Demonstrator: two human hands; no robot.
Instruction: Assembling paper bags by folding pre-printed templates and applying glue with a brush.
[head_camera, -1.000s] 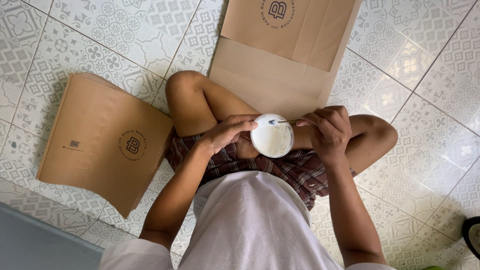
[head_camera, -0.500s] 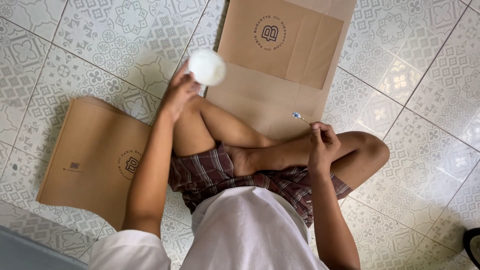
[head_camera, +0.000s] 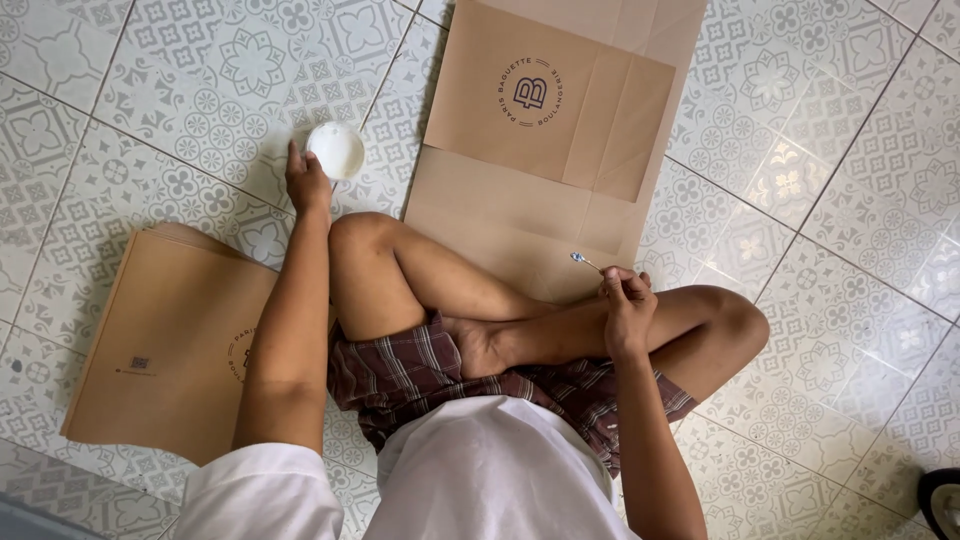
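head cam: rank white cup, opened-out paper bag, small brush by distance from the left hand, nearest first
1. White cup: on the tiles, at the left hand fingertips.
2. Opened-out paper bag: flat on the floor, ahead of the knees.
3. Small brush: held in the right hand, over the bag's near edge.

Patterned tile floor (head_camera: 840, 200) under me: flattened brown paper bag (head_camera: 545, 130) ahead, second bag (head_camera: 165, 340) left, white cup (head_camera: 336, 150) set down.
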